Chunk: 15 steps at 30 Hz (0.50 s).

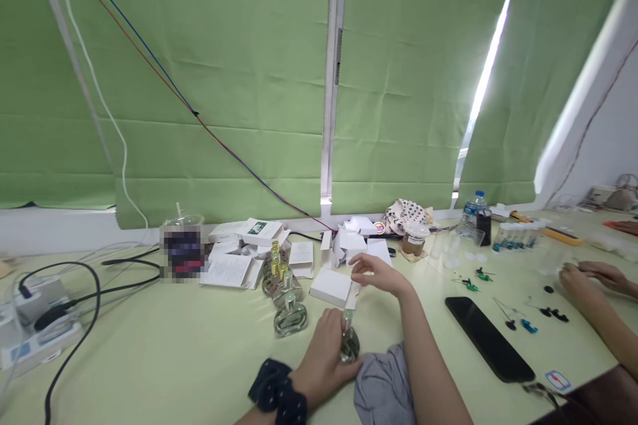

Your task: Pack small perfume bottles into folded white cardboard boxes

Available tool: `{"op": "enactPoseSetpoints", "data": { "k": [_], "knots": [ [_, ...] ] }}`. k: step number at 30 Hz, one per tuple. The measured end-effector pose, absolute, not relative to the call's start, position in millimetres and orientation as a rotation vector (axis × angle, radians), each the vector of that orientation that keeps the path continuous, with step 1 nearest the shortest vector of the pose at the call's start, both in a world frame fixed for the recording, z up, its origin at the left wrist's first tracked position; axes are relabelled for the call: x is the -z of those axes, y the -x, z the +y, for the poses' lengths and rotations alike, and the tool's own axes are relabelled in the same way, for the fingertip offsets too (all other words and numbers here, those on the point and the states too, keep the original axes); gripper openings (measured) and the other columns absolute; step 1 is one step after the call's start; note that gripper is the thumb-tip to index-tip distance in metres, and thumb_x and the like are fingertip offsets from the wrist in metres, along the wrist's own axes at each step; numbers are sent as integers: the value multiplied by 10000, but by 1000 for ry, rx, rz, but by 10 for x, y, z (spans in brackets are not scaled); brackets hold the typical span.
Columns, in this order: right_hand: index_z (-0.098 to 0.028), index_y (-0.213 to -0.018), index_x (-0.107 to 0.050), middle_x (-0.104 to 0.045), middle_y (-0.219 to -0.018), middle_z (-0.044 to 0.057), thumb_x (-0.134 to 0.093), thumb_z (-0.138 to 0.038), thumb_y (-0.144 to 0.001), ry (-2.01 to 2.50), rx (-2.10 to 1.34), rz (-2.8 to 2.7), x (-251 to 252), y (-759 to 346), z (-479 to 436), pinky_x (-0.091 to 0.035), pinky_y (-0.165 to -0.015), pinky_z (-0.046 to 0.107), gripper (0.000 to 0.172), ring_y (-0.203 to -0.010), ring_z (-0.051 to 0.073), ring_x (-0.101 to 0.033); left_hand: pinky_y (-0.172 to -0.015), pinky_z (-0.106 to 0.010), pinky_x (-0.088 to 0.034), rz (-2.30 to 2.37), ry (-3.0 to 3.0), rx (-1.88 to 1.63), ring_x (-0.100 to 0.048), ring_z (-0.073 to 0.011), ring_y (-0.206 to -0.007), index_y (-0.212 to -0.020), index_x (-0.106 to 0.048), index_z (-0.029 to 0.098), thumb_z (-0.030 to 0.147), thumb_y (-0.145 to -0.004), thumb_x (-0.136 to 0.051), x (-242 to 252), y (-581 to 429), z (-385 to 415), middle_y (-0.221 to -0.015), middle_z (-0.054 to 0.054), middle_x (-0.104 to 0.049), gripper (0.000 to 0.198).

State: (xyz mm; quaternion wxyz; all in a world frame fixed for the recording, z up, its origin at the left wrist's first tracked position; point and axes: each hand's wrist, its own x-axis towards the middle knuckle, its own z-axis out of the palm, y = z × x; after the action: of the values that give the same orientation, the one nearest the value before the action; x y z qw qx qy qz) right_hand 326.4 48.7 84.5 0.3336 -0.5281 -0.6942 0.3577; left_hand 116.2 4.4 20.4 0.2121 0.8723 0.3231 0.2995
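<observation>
My left hand (326, 344), with a dark dotted scrunchie (276, 388) at its wrist, is wrapped round a small glass perfume bottle (350, 345) with a pale spray top. My right hand (379, 273) hovers beyond it, fingers loosely bent and apart, nothing visible in them. Just left of those fingers lies a white carton (331, 287). To the left of my left hand stands a clear perfume bottle (290, 319), the nearest in a row of similar bottles (276, 272) with gold and pale green tops. Bunched grey cloth (383, 385) lies between my forearms.
Flattened white boxes (229, 269) and a drink cup (183, 252) sit at the back left. Cables and a power strip (42, 345) occupy the left end. On the right are a black phone (488, 337), small green parts (469, 284), a water bottle (471, 216) and another person's hands (581, 282).
</observation>
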Motion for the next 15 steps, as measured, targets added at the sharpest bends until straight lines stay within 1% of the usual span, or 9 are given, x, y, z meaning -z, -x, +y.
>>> {"op": "enactPoseSetpoints", "data": {
  "k": [1,2,3,4,6,8,10,12,15],
  "knots": [
    [-189,-1107,-545,-596,-1060,91,-674,-383,-714,1465,-773,-1784,-759,-3241,556,-465,-879,362,457,-1027,220,-570,-810,-375,-448,939,-2414,-795,-488,-235,-900,-883,-514,173,306,-637,-695,-203,-1058,-4,-944,-68,-528,333],
    [-197,-1136,-538,-560,-1150,106,-725,-357,-662,1554,-659,-1784,-665,-3193,628,-415,-946,389,534,-1114,244,-516,-831,-384,-445,991,-2398,-765,-491,-247,-935,-918,-520,171,322,-652,-694,-197,-959,-43,-985,-80,-532,351],
    [-213,-1198,-509,-513,-1232,117,-766,-345,-612,1620,-620,-1842,-574,-3127,694,-380,-977,410,653,-1174,268,-466,-857,-400,-440,1037,-2389,-733,-495,-262,-971,-931,-528,169,333,-670,-686,-187,-868,-73,-1019,-93,-539,346],
    [-228,-1248,-476,-482,-1272,123,-803,-333,-555,1684,-620,-1897,-496,-3050,748,-370,-979,422,773,-1196,291,-440,-887,-418,-431,1081,-2382,-708,-496,-277,-1010,-946,-536,168,333,-681,-680,-172,-787,-92,-1041,-101,-546,344],
    [-249,-1282,-443,-499,-1242,118,-826,-286,-493,1806,-639,-2003,-416,-2914,794,-379,-949,433,878,-1166,314,-454,-963,-457,-395,1155,-2375,-693,-483,-303,-1096,-992,-546,169,310,-694,-667,-134,-652,-103,-1083,-108,-560,351],
    [-245,-1251,-466,-537,-1173,104,-812,-230,-485,1854,-643,-2072,-472,-2865,740,-400,-913,408,840,-1095,301,-502,-1006,-474,-373,1201,-2365,-703,-481,-305,-1135,-1030,-546,172,285,-712,-640,-94,-540,-94,-1096,-103,-572,350],
    [-241,-1187,-517,-549,-1162,90,-799,-218,-500,1780,-630,-2150,-657,-2926,612,-406,-903,373,743,-1072,281,-516,-984,-464,-407,1219,-2345,-717,-513,-290,-1100,-1019,-548,173,271,-753,-588,-66,-433,-81,-1069,-100,-581,286],
    [-263,-1176,-515,-550,-1173,68,-782,-228,-530,1722,-555,-2089,-919,-3058,480,-411,-896,358,699,-1054,262,-525,-940,-442,-450,1215,-2327,-762,-540,-270,-1053,-1029,-537,174,259,-796,-532,-60,-325,-71,-1059,-102,-572,248],
    [-279,-1227,-475,-532,-1212,63,-721,-265,-636,1668,-344,-1905,-1317,-3247,462,-410,-908,360,640,-1082,248,-518,-915,-406,-477,1171,-2328,-868,-547,-242,-1041,-1123,-479,188,283,-831,-502,-95,-185,-58,-1130,-111,-513,308]
  ]
}}
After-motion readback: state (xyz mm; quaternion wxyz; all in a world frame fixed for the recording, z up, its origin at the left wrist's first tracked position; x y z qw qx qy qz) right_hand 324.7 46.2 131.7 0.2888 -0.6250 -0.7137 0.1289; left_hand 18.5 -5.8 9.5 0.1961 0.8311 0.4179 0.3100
